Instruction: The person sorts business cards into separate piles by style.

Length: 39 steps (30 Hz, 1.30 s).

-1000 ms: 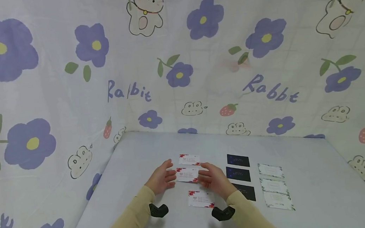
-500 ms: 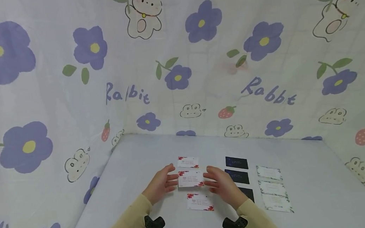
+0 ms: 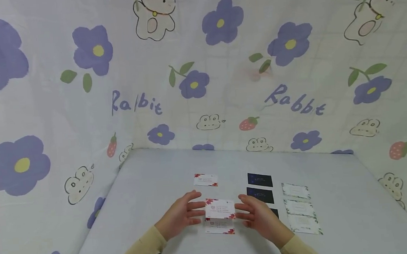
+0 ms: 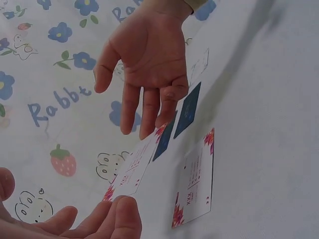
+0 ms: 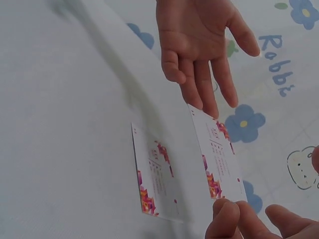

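A white business card [image 3: 219,207] with red floral corners is carried level above the table between both hands. The fingertips of my left hand [image 3: 177,215] touch its left edge, and those of my right hand [image 3: 265,222] touch its right edge. Both hands have their fingers extended and palms facing each other. Below the raised card, a matching card [image 3: 219,227] lies on the table, its far part covered in the head view. In the right wrist view a gap shows between the held card [image 5: 218,158] and the lying card [image 5: 155,174].
Farther back lies another red-cornered card [image 3: 205,180]. To the right are a column of dark blue cards [image 3: 259,180], the nearest partly behind my right hand, and a column of white cards with green leaf borders [image 3: 300,207]. A patterned curtain [image 3: 174,109] surrounds the white table [image 3: 150,170].
Both hands have lifted the middle red-cornered card and brought it toward the body, over the nearest card. The other cards stay put; the head view has shifted slightly.
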Each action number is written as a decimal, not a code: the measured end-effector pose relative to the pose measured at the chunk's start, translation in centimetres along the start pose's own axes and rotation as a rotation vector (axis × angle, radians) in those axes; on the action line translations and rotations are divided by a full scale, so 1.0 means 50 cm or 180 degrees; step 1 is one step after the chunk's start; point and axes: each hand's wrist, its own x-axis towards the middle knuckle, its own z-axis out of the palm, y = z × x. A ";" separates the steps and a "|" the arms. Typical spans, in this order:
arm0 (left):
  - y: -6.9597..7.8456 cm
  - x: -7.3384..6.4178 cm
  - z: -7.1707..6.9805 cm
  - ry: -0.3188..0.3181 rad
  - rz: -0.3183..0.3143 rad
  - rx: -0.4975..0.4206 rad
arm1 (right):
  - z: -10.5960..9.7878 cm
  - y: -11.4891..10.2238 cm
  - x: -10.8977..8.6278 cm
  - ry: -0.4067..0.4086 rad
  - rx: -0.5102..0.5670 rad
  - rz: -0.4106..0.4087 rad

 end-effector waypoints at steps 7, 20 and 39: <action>-0.005 -0.009 0.010 -0.0011 -0.0060 0.0055 | -0.005 0.000 -0.016 0.0047 -0.0096 0.0059; -0.021 -0.008 0.015 -0.0006 -0.0113 0.0133 | -0.014 0.014 -0.016 -0.0097 -0.0118 0.0084; -0.064 0.004 0.021 0.0237 -0.0471 0.0067 | -0.012 0.052 -0.010 -0.0188 -0.0238 0.0224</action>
